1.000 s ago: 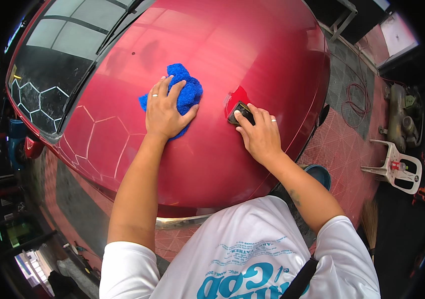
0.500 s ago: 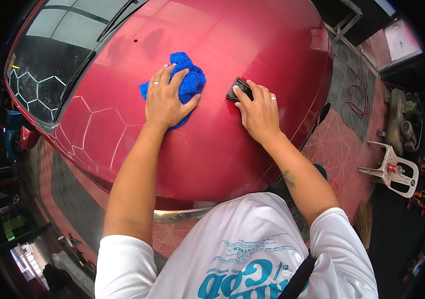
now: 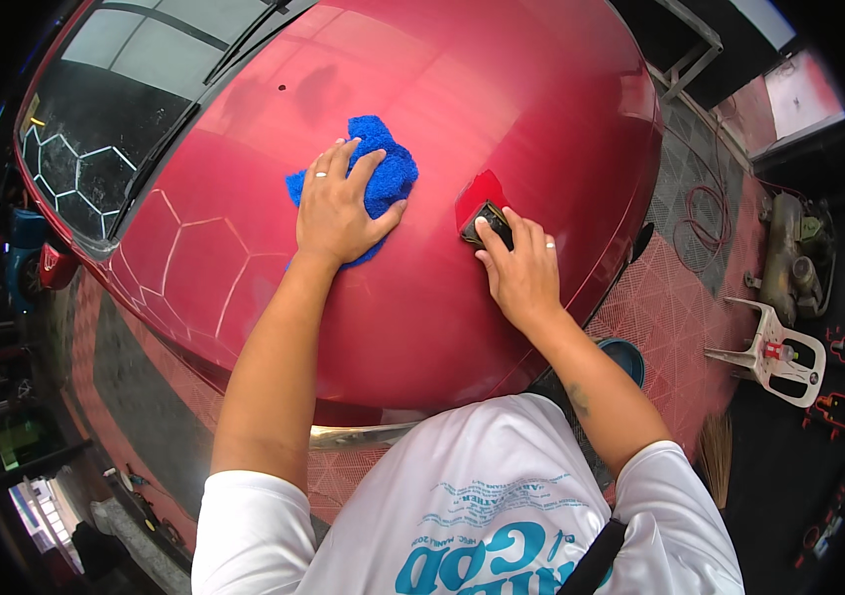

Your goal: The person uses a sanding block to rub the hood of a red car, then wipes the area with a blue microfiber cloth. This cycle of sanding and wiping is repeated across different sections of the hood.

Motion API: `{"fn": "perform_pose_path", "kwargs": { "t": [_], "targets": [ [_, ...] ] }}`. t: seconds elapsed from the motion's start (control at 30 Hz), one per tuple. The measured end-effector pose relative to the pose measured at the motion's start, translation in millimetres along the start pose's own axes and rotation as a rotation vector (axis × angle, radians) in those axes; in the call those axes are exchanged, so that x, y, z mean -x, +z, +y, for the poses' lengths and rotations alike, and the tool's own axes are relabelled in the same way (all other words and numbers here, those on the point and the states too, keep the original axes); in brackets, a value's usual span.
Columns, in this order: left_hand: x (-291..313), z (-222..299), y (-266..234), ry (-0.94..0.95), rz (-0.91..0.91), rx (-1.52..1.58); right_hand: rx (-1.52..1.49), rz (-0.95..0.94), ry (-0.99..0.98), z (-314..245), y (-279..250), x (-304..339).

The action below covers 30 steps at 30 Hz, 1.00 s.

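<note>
A red car hood point(image 3: 412, 327) spreads out before me. My left hand point(image 3: 336, 213) lies on a crumpled blue microfiber cloth point(image 3: 395, 177), fingers spread, pressing it against the paint. To the right, my right hand point(image 3: 525, 270) pinches a small black applicator block point(image 3: 488, 228) between thumb and fingers. The block's underside rests on the hood and is hidden. Just beyond it shows a deeper red, glossy patch point(image 3: 482, 188) that looks wet.
The windshield point(image 3: 135, 69) with its wipers is at the upper left. At right stand a white plastic chair point(image 3: 789, 362), a tank-like compressor point(image 3: 789, 253) and a coiled hose point(image 3: 705, 213). A blue bucket point(image 3: 624, 359) sits by the car's front, near my right forearm.
My right hand has drawn the block toward me over the hood, and the glossy red patch beyond it shows larger. My left hand stays on the cloth; the view has shifted slightly.
</note>
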<state>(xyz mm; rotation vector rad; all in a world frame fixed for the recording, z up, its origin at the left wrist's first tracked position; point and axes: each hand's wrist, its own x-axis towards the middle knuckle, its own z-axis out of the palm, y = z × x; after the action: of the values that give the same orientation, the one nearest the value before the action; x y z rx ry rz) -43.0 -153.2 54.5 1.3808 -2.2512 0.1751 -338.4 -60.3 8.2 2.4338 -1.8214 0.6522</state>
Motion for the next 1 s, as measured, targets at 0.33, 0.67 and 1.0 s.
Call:
{"fn": "perform_pose_path", "kwargs": {
  "t": [0.33, 0.67, 1.0],
  "targets": [
    [-0.8, 0.6, -0.5, -0.005, -0.024, 0.007, -0.029, 0.072, -0.02, 13.5, 4.2, -3.0],
    [-1.0, 0.7, -1.0, -0.013, -0.081, -0.008, -0.037, 0.009, 0.02, 13.7, -1.4, -6.6],
    [-1.0, 1.0, 1.6, -0.01, -0.064, -0.034, -0.107, 0.086, -0.013, 7.2, -3.7, 0.5]
  ]
}}
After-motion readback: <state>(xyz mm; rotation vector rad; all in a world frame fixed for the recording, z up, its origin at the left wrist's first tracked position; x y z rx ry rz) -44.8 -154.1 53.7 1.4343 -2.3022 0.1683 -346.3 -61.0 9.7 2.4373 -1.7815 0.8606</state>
